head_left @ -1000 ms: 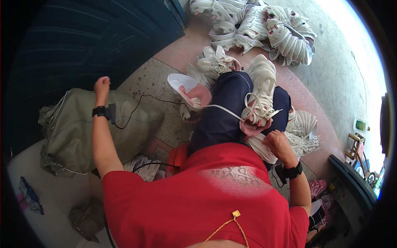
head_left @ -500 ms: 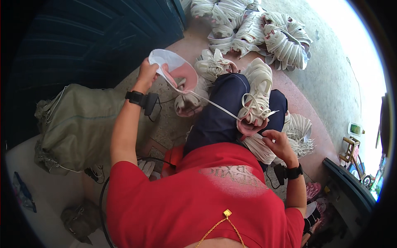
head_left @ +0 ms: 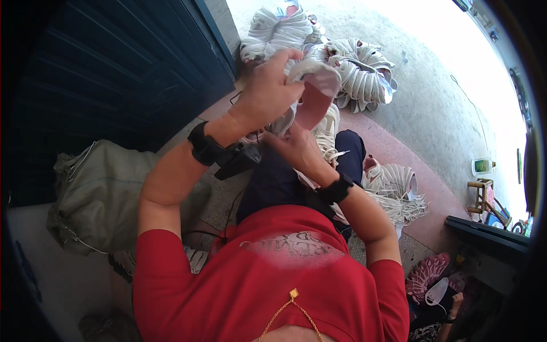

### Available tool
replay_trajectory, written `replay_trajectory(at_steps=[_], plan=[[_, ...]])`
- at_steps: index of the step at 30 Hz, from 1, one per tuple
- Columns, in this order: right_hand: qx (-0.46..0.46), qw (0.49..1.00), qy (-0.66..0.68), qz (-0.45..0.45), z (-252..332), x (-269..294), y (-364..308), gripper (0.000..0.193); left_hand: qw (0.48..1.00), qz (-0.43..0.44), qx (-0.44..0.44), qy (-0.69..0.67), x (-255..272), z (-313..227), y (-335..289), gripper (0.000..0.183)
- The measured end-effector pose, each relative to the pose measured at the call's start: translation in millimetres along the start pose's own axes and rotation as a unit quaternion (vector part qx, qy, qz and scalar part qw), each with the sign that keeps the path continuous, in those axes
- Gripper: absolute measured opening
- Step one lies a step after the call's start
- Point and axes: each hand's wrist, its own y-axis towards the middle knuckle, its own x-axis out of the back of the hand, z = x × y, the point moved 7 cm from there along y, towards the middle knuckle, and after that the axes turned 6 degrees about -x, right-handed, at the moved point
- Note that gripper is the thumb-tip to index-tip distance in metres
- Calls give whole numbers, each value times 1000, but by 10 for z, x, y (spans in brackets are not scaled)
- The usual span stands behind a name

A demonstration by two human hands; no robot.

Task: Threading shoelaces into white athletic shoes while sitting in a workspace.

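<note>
A white shoe upper with pink lining [head_left: 316, 105] is raised above my knees. My left hand [head_left: 268, 88] grips its top edge, fingers curled over the white rim. Lower down, my right hand [head_left: 299, 149] is closed at the bottom of the same upper, its fingertips partly hidden. Just behind my right hand, a white laced shoe upper [head_left: 330, 134] lies over my dark trousers, mostly covered by the hands and the raised piece.
Bundles of nested white uppers [head_left: 364, 71] lie on the floor ahead. Another bundle [head_left: 393, 182] sits beside my right knee. A large green sack [head_left: 114, 194] is at left, below a dark blue door [head_left: 119, 74]. Another person's hand [head_left: 456, 302] shows at lower right, near pink uppers [head_left: 427, 273].
My left hand has moved right and forward with the lined upper, which has turned. My right hand has risen from beside the lap to the upper's lower end. The view has shifted slightly.
</note>
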Motion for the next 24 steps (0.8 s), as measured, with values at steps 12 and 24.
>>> replay_trajectory(at_steps=[12,24], plan=[[-158,836,523,48,-343,496,-219,28,921,16,247,-302,-674,2611,-1053,34],[-302,766,566,43,-1266,1037,-1323,30,954,253,-102,125,-1446,1100,-1587,57]])
